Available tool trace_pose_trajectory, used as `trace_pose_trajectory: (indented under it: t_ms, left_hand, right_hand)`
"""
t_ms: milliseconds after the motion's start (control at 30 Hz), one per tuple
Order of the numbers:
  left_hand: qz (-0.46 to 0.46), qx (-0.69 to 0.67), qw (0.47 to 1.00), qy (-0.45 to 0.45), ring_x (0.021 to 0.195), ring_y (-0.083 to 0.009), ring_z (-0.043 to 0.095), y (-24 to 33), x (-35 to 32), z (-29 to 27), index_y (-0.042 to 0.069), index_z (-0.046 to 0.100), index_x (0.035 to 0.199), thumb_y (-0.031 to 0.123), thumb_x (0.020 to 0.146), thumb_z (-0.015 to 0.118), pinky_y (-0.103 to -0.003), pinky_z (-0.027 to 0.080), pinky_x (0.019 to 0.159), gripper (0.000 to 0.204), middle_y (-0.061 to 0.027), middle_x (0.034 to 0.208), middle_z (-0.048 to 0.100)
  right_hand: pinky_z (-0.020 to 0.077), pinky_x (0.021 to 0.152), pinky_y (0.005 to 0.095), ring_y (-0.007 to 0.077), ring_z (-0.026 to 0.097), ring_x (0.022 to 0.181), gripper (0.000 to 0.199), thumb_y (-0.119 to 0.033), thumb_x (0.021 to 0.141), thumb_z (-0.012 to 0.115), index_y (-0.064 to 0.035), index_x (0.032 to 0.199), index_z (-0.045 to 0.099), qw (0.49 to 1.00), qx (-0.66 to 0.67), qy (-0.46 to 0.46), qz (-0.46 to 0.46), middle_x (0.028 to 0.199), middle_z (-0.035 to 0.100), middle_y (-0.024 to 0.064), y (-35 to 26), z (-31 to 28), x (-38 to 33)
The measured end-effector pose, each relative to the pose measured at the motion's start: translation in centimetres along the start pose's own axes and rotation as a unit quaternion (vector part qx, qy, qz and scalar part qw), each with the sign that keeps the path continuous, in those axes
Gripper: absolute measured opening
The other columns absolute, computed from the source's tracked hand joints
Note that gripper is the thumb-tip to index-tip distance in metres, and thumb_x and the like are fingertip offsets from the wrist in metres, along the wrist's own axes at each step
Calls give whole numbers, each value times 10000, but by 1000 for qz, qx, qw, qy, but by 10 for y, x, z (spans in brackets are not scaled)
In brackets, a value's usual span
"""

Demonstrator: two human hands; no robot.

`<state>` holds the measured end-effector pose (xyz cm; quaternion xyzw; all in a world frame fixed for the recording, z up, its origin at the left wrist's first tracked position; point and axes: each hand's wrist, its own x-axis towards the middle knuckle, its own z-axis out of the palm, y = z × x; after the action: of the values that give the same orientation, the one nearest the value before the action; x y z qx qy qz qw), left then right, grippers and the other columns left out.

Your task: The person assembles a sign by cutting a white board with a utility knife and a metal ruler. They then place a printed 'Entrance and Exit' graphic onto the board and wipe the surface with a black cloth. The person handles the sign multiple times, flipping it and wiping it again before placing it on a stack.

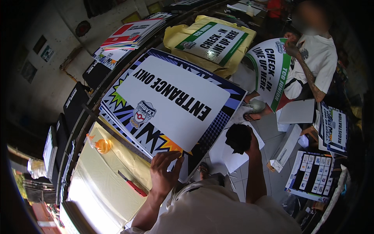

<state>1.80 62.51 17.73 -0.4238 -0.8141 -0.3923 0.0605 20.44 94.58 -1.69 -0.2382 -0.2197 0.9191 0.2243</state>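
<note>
A large printed sign board (pixel 171 97), with a white panel, dark lettering and a blue, purple and orange patterned border, lies in front of me on a stack of boards. My left hand (pixel 165 171) is at its near edge, by the orange burst. The fingers and thumb come together there; what is pinched between them, if anything, is too small to make out. Off the board's right side, my right hand (pixel 253 146) grips a bunched black cloth (pixel 238 139).
A red utility knife (pixel 132 183) and an orange squeeze bottle (pixel 102 145) lie on the yellowish surface at left. Beyond the board is a green-and-white sign (pixel 212 42) on yellow paper. At right, a person (pixel 317 58) holds a curved green-and-white sheet (pixel 269 72). A long white box (pixel 286 148) stands below.
</note>
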Motion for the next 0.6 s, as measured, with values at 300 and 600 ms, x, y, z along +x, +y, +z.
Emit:
trace_pose_trajectory:
  t_ms: [300,600]
  left_hand:
    - [18,-35,999,-20,991,-295,700,-17,-4,4,55,745,1073,48,862,791,-409,528,892,216,-98,1091,761]
    - [58,52,996,-54,1294,-366,571,-8,5,13,62,686,1260,84,820,832,-505,482,1054,463,-166,1375,624]
  right_hand:
    - [486,997,339,240,685,1099,436,-187,920,716,-71,1340,703,739,-637,53,-213,1247,735,141,-102,59,19]
    - [515,915,434,354,704,986,257,-277,975,707,-33,1053,712,594,-601,257,-469,1008,738,168,-98,139,35]
